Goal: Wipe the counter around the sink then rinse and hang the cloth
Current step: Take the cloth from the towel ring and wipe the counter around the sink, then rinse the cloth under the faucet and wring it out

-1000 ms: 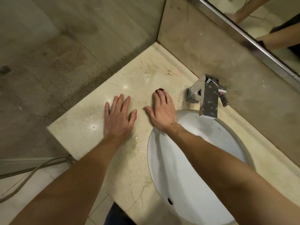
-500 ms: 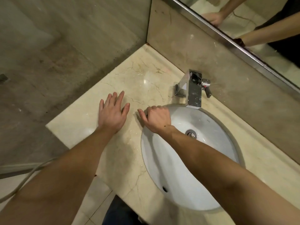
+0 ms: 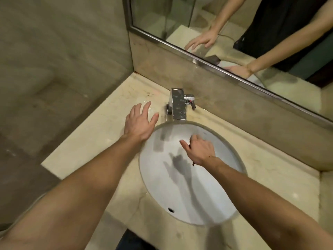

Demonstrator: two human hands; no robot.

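Our left hand (image 3: 139,121) lies flat, fingers (image 3: 146,107) spread, near the bench's (image 3: 81,150) back edge beside the tap (image 3: 177,105). Our right hand (image 3: 200,150) curls round a dark cloth (image 3: 193,164) over the sink (image 3: 180,186); we'd rinse it under the spout.

Both forearms (image 3: 86,181) are bare. A dark blue garment (image 3: 134,240) shows below the sink (image 3: 182,199). Beyond the sink, the mirror (image 3: 162,17) reflects a black top (image 3: 273,24).

There's just the one camera, worn on the person's head and tilted forward and down. It hangs close over the counter (image 3: 100,127) and sink (image 3: 180,195), with the faucet (image 3: 177,105) ahead and the mirror (image 3: 162,15) slanting across the upper right.
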